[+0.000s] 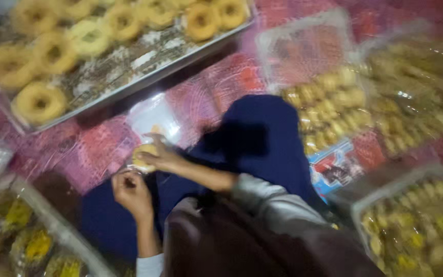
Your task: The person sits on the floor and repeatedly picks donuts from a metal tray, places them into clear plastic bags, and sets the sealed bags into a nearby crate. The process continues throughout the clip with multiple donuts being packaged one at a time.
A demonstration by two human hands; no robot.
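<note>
Yellow cake: a small round yellow cake [144, 155] sits in a clear thin plastic bag [152, 123], low in the middle, over the dark blue cloth [262, 138] on the person's lap; it is blurry, so its top is hard to see
Hard to see: the whole view is smeared; the packs at the right and bottom edges are cut off
Right hand: the right hand [162, 156] reaches left, fingers curled on the cake through the bag, pinching it
Left hand: the left hand [132, 192] is just below, fingers bent in tight; I cannot tell if it grips the bag edge
Tray: a flat shiny metal tray [144, 77] up top holds soft yellow ring cakes [39, 101]
Floor: a red and pink patterned mat [221, 87]; clear packs of small yellow cakes [329, 102] lie to the right
</note>
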